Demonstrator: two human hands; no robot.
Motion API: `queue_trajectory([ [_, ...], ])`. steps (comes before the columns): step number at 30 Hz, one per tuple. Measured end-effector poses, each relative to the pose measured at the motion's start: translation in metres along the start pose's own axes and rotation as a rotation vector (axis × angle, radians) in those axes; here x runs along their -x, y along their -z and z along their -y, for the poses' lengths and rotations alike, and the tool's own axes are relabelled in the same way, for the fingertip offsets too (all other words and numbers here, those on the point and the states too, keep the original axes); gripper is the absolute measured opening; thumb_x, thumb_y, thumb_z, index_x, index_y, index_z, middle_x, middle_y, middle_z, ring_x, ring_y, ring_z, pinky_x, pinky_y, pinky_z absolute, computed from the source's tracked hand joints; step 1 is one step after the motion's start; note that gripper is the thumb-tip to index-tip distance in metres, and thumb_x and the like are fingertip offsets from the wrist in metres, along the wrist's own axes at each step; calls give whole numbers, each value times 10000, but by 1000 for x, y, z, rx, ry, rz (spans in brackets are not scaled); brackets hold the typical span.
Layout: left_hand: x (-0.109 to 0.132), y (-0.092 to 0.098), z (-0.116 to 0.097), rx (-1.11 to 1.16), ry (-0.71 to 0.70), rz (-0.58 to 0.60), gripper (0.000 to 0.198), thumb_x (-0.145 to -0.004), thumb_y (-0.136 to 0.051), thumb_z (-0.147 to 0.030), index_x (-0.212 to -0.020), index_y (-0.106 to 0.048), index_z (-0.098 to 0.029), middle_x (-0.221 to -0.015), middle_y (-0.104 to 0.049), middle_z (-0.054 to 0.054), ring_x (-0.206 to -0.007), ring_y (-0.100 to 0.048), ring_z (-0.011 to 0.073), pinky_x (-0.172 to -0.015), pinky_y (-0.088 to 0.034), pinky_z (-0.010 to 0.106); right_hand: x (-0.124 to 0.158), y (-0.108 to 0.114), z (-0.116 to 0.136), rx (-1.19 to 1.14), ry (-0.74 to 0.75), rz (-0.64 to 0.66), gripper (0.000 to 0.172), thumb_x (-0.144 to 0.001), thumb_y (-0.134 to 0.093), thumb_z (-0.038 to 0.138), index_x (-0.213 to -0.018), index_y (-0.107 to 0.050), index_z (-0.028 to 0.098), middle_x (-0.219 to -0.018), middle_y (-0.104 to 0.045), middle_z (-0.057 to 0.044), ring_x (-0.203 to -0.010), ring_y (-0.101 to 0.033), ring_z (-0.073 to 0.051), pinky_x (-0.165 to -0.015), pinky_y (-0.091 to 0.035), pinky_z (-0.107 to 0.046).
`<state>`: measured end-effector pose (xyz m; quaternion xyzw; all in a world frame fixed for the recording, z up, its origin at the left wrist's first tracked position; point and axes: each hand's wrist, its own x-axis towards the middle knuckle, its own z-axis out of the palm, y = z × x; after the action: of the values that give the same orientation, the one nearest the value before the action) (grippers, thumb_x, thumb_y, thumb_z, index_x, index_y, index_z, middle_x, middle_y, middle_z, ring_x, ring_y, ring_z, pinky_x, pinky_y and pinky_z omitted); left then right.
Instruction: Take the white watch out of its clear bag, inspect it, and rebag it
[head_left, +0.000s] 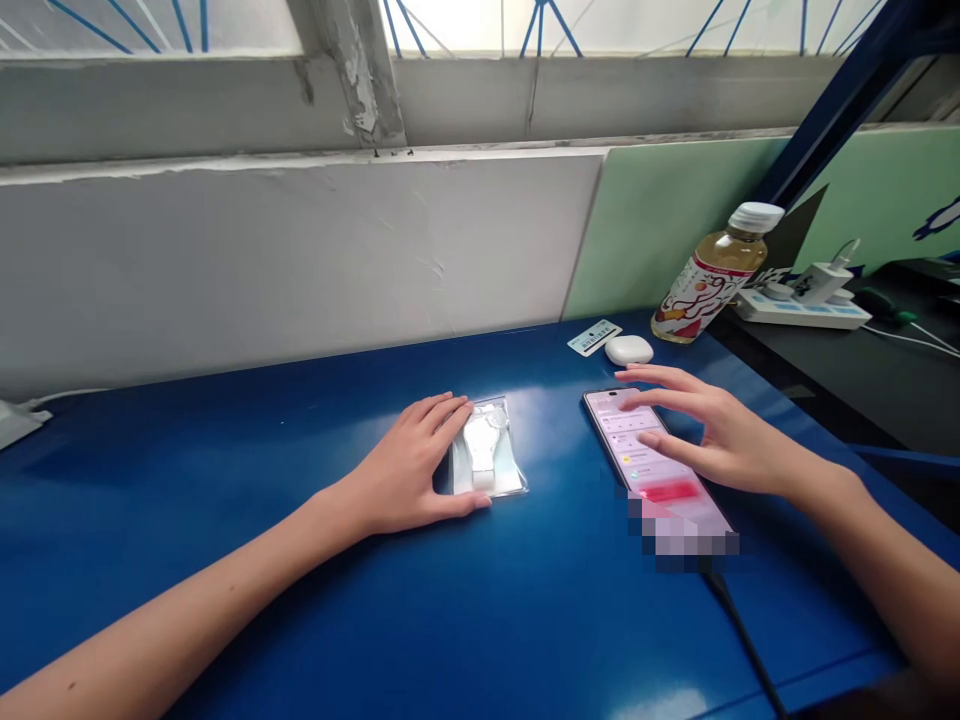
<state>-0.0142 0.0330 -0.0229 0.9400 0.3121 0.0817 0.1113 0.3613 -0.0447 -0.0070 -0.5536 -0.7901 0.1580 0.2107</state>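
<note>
My left hand (409, 465) lies on the blue tabletop, fingers and thumb stretched apart around the left side of a clear plastic packet (510, 480). The fingertips and thumb are at the packet's edge. Inside it is a white, rounded item with a narrow, strap-like lower end (482, 445); its exact kind I cannot make out. Over the upper part of a smartphone (645, 460) hovers my right hand (720, 430), fingers spread and holding nothing. The phone lies face up with its screen lit, its lower end blurred out, and a black cable (739, 620) runs from there.
Behind the phone are a white earbud case (628, 350) and a small printed card (595, 338). A capped drink bottle (712, 275) stands at the back right, near a white power strip (802, 308). A wall (300, 270) borders the blue table (187, 470).
</note>
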Motion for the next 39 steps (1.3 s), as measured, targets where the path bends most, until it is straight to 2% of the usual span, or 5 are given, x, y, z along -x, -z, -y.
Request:
queue_trajectory([
  [7, -2, 1, 1, 3, 2, -6, 956, -814, -597, -733, -1520, -379, -127, -1539, -415, 215, -1421, -345, 451, -1118, -359, 617, 9, 1, -3, 73, 2, 138, 953, -789, -730, 524, -1576, -240, 298, -1662, -225, -93, -1500, -224, -387, -1174, -303, -593],
  [14, -2, -4, 4, -24, -11, -8, 975, -817, -596, -735, -1538, -339, -132, -1553, -402, 192, -1435, -326, 437, -1141, -346, 579, 18, 3, -3, 90, -36, 235, 1180, -702, -784, 586, -1602, -57, 355, -1695, -38, -66, -1505, -115, -421, -1173, -266, -603],
  [22, -2, -4, 4, -30, -7, -8, 982, -818, -582, -743, -1537, -341, -119, -1557, -394, 194, -1435, -322, 434, -1146, -334, 583, 15, 4, -3, 21, 2, 173, 992, -798, -713, 546, -1588, -140, 366, -1694, -85, -38, -1521, -44, -392, -1180, -183, -638],
  [33, -3, -2, 1, -47, 17, 35, 1005, -823, -544, -768, -1526, -351, -76, -1559, -381, 217, -1442, -307, 429, -1146, -336, 573, 16, 1, -1, 21, -2, 253, 1203, -629, -820, 634, -1587, -141, 370, -1695, -52, -60, -1513, -60, -431, -1167, -211, -647],
  [39, -4, -1, 0, -42, 14, 22, 983, -823, -539, -768, -1530, -354, -110, -1549, -403, 202, -1432, -325, 438, -1145, -329, 579, 15, 4, -13, 56, -49, 182, 918, -770, -736, 581, -1537, -279, 372, -1695, -70, -36, -1522, -88, -404, -1155, -285, -630],
])
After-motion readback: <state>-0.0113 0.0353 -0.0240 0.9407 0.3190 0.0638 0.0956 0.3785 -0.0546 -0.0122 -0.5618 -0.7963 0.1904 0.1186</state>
